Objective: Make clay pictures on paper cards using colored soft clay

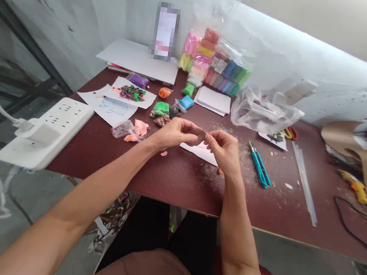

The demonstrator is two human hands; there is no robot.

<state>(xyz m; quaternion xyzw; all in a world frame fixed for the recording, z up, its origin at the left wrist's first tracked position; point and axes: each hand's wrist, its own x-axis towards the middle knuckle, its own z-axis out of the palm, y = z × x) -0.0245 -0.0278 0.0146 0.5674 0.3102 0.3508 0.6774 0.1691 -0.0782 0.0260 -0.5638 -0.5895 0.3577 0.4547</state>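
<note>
Over the near middle of the table, my left hand (177,135) is closed on a small, flat, grey-brown piece (199,133) that looks like modelling clay. The fingers of my right hand (223,150) pinch at the right edge of that same piece. Under both hands lies a white paper (206,153) with orange lines on it, partly covered by them. Just left of my hands are packets of brown clay (162,121) and green clay (161,109). Peach clay (141,128) sits in an opened clear wrapper.
A white power strip (65,116) rests at the left edge. Left of centre lies a drawing (114,107) of a blue-dotted animal. Bagged coloured clay (228,73) leans against the wall. On the right are a teal cutter (259,166), clear glue sticks (305,184) and a yellow glue gun (357,187).
</note>
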